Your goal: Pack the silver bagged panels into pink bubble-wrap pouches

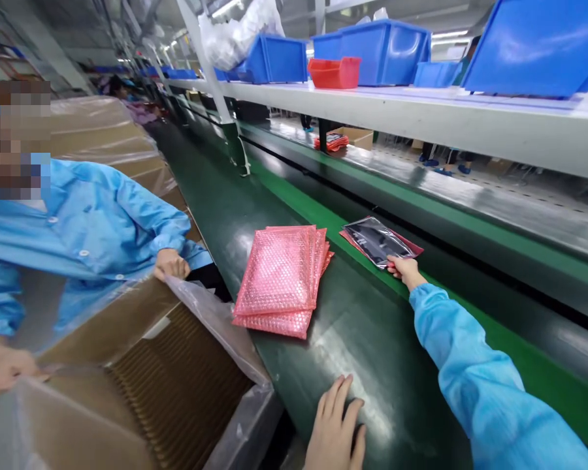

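Note:
My right hand (404,271) reaches across the green bench and pinches the near corner of a flat black panel (376,239) in a clear, shiny wrapper. Beneath that panel shows the edge of a red-pink sheet or pouch (411,246). My left hand (337,427) lies at the near edge of the bench, fingers spread, holding nothing. Beyond it sits an uneven stack of pink bubble-wrap pouches (277,274); what they contain cannot be made out.
At the left a co-worker in a blue smock (102,222) grips the plastic liner of a large carton (127,326) with brown cardboard dividers. Above the bench (215,189) runs a white shelf (421,114) bearing blue bins (372,52) and a red bin (334,72).

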Available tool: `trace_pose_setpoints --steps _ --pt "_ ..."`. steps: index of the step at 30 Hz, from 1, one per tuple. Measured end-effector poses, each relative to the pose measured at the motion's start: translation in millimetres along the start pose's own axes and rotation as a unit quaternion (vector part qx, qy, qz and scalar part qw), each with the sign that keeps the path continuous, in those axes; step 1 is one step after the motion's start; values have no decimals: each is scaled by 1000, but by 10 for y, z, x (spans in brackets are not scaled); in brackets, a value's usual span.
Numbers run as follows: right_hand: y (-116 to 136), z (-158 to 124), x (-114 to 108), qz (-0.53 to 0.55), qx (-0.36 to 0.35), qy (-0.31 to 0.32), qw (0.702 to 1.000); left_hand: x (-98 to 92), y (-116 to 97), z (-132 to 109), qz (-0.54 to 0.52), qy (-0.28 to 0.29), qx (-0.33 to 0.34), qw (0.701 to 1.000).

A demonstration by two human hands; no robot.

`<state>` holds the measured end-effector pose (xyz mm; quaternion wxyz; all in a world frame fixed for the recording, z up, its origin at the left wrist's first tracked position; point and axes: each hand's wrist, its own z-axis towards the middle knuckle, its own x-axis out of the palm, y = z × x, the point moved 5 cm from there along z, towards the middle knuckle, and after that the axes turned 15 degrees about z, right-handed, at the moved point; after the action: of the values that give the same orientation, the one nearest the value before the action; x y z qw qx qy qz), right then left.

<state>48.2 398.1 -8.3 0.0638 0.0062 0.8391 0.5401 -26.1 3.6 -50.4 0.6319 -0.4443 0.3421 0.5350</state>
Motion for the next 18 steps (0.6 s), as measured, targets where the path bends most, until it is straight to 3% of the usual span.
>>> trace_pose_setpoints --steps 3,5,7,10,11,13,16,18 --pt "-33 -210 36 76 21 70 994 -100 71 118 -143 35 -83 986" --pt "-125 -477 -84 124 28 105 986 -143 132 289 -288 61 -164 941" --pt "-321 -859 -311 164 38 132 977 -131 162 499 -448 98 -239 856" --pt "-773 -1600 -776 200 60 145 967 -20 144 796 -628 156 -335 686" --pt "-942 -1864 -938 207 68 141 966 24 128 880 -646 170 -346 659" --pt "-1272 -2369 -1225 215 84 128 964 130 77 991 -662 198 -354 630" --pt "-1712 -2957 -1533 221 101 110 964 287 -27 981 -650 238 -371 619" --pt "-1955 -3205 -1681 230 111 91 963 342 -103 902 -631 264 -376 625"
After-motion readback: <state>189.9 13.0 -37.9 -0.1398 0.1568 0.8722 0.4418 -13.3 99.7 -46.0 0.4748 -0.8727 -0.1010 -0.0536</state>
